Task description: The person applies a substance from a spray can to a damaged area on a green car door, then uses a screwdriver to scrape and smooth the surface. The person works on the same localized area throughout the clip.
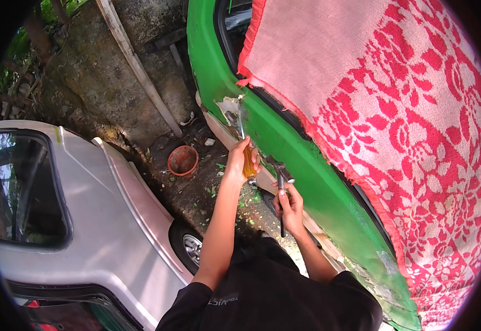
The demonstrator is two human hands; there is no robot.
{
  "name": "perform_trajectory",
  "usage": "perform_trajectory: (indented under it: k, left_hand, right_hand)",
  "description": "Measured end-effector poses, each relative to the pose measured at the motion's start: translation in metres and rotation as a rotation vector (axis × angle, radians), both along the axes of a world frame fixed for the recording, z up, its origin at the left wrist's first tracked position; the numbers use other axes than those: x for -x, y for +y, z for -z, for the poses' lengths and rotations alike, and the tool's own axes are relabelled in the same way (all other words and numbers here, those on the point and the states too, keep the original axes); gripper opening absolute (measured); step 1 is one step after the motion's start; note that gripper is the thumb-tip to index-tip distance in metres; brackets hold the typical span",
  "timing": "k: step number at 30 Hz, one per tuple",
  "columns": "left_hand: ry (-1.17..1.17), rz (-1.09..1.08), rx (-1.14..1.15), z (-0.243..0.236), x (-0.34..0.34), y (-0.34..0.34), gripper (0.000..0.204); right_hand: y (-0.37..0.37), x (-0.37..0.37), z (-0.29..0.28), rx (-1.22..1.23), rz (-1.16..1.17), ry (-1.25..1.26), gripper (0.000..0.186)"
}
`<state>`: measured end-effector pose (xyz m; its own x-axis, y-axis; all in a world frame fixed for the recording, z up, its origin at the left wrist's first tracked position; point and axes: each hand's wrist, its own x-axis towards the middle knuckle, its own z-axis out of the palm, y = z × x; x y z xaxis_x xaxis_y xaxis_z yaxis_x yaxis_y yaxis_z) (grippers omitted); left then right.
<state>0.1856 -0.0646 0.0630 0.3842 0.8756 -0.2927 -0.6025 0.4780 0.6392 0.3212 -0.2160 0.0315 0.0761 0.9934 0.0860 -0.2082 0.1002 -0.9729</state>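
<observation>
My left hand [236, 161] is closed around the amber handle of a screwdriver [249, 164]. Its metal shaft points away from me, and the tip reaches a scraped, bare patch [231, 108] on the green car body [301, 172]. Closer to me and to the right, my right hand [291, 208] grips the dark handle of a hammer [282, 185]. The hammer's metal head is up, a short way right of the screwdriver's handle end and apart from it. A ragged damaged spot shows on the green panel just beyond the hammer head.
A red-and-pink flowered cloth [384, 110] drapes over the green car on the right. A silver car [99, 187] with a dark wheel [188, 243] stands on the left. Between them, a terracotta pot [183, 160] rests on littered ground. A wooden plank [141, 69] leans against the wall behind.
</observation>
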Motion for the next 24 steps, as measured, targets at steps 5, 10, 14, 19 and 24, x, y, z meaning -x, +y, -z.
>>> perform_trajectory:
  k: [5,10,14,19,24]
  left_hand:
    - [0.071,-0.015,-0.098,0.008,-0.003,0.004,0.029]
    - [-0.036,-0.018,-0.102,0.007,-0.012,0.002,0.026]
    - [-0.095,-0.026,-0.060,0.007,-0.014,0.008,0.024]
    - [-0.096,-0.143,0.149,0.036,0.010,0.061,0.020]
    - [0.037,-0.043,0.071,0.041,0.027,0.043,0.015]
  right_hand:
    - [-0.020,-0.002,0.009,-0.075,0.091,-0.233,0.030]
    - [-0.029,-0.004,0.001,-0.065,0.111,-0.343,0.028]
    - [-0.030,-0.003,0.003,-0.108,0.097,-0.384,0.027]
    - [-0.020,0.005,-0.005,-0.091,0.066,-0.317,0.026]
    - [-0.012,0.003,-0.004,-0.082,0.079,-0.350,0.024]
